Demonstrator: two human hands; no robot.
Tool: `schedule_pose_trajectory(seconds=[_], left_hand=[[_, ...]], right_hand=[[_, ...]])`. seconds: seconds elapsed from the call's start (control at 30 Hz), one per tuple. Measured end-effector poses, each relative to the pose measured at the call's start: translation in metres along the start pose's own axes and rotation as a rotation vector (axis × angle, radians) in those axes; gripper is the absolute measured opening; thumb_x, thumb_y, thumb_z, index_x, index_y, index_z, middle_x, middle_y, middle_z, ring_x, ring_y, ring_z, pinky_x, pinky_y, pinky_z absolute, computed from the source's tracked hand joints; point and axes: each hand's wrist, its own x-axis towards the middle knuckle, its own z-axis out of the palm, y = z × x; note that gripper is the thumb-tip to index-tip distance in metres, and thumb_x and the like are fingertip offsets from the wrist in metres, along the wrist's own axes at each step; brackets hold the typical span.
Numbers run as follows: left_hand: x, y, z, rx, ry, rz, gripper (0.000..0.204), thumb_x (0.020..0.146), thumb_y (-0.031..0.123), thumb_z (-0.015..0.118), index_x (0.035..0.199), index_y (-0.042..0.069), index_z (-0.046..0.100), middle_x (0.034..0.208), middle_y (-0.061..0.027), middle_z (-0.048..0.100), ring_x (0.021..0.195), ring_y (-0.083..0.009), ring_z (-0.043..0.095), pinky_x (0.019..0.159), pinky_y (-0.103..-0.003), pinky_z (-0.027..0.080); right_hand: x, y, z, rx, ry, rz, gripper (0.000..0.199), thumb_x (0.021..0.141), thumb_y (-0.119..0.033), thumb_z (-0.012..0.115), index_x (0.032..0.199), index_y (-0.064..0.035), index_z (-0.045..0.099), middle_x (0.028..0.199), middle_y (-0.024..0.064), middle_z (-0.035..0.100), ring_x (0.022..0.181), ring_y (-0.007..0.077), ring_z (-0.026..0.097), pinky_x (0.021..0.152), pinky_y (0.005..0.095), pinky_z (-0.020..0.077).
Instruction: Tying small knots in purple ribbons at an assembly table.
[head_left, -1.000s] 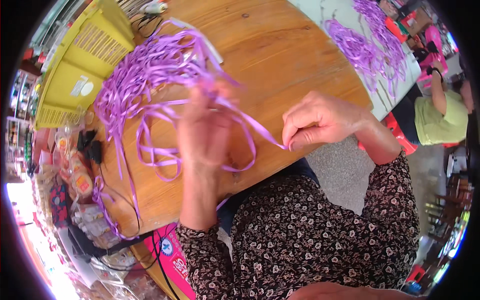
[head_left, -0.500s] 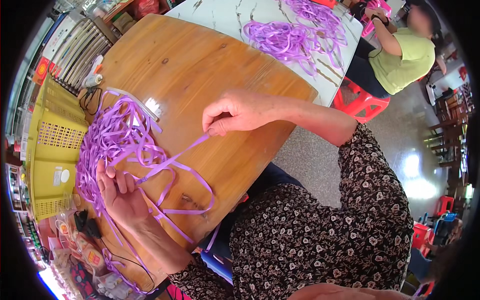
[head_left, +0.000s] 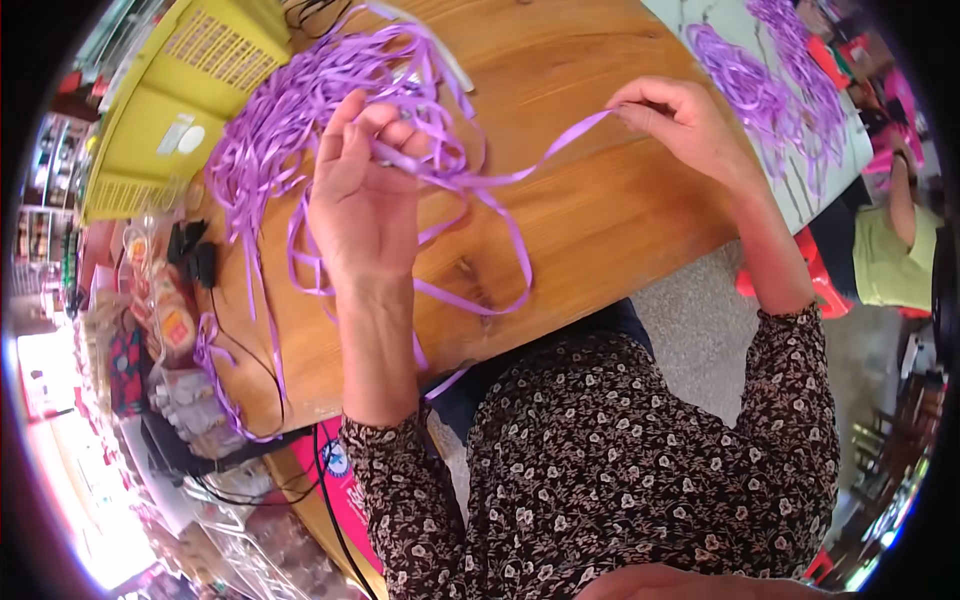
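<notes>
My right hand [head_left: 680,125] pinches a purple ribbon [head_left: 575,132] between thumb and fingertips above the wooden table. From there the strip sags leftward to my left hand [head_left: 365,195], which is palm up. Its fingers curl loosely around the ribbon; part of the grip is hidden. Beyond the left hand lies a big tangled heap of purple ribbons [head_left: 290,105]. One loop of ribbon [head_left: 522,262] curves over the tabletop between my arms, and some strands hang past the near edge.
A yellow plastic basket [head_left: 140,165] stands at the left beside the heap. Black cables and bagged goods [head_left: 175,330] crowd the table's left edge. More purple ribbons [head_left: 745,90] lie on a white marbled table [head_left: 690,20] at far right, near a person in a yellow-green shirt [head_left: 895,255].
The view has turned, shifting the table. My right hand has drawn farther from my left, pulling the ribbon out between them. My left hand stays curled by the heap.
</notes>
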Motion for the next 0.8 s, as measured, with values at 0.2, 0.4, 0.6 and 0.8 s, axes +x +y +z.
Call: schedule_pose_trajectory(seconds=[0.2, 0.4, 0.6, 0.8], left_hand=[[-0.005, 0.013, -0.014, -0.133, 0.037, 0.001, 0.026, 0.095, 0.006, 0.043, 0.119, -0.001, 0.047, 0.094, -0.0081, 0.057, 0.076, -0.0174, 0.049, 0.071, -0.034, 0.043], [-0.005, 0.031, -0.038, -0.192, 0.003, 0.05, 0.025, 0.094, 0.007, 0.044, 0.118, 0.0, 0.048, 0.092, -0.0072, 0.056, 0.076, -0.0169, 0.049, 0.071, -0.034, 0.044], [-0.017, 0.044, -0.049, 0.329, 0.19, 0.225, 0.021, 0.093, 0.006, 0.047, 0.112, 0.0, 0.053, 0.093, -0.0083, 0.059, 0.074, -0.0164, 0.053, 0.068, -0.03, 0.046], [-0.023, 0.061, -0.042, 1.922, 0.446, 0.572, 0.027, 0.082, 0.009, 0.065, 0.107, 0.0, 0.061, 0.095, -0.0127, 0.061, 0.082, -0.0226, 0.06, 0.069, -0.029, 0.048]], right_hand=[[0.014, 0.004, 0.008, 0.0, 0.074, -0.035, 0.015, 0.093, -0.016, 0.055, 0.097, -0.0037, 0.063, 0.076, -0.0034, 0.057, 0.068, 0.0044, 0.05, 0.062, 0.0187, 0.0407], [0.004, 0.022, -0.01, -0.006, 0.221, 0.08, 0.015, 0.093, -0.019, 0.054, 0.094, -0.0059, 0.063, 0.074, -0.0047, 0.056, 0.062, 0.0029, 0.044, 0.057, 0.0175, 0.036], [-0.004, 0.028, -0.014, -0.092, 0.21, 0.084, 0.014, 0.092, -0.018, 0.055, 0.095, -0.0067, 0.063, 0.072, -0.0052, 0.056, 0.061, 0.0024, 0.042, 0.055, 0.0178, 0.0336], [-0.009, 0.007, -0.005, -0.059, 0.123, 0.062, 0.012, 0.091, -0.015, 0.055, 0.095, -0.0067, 0.064, 0.074, -0.0047, 0.057, 0.066, 0.0026, 0.047, 0.057, 0.0186, 0.0361]])
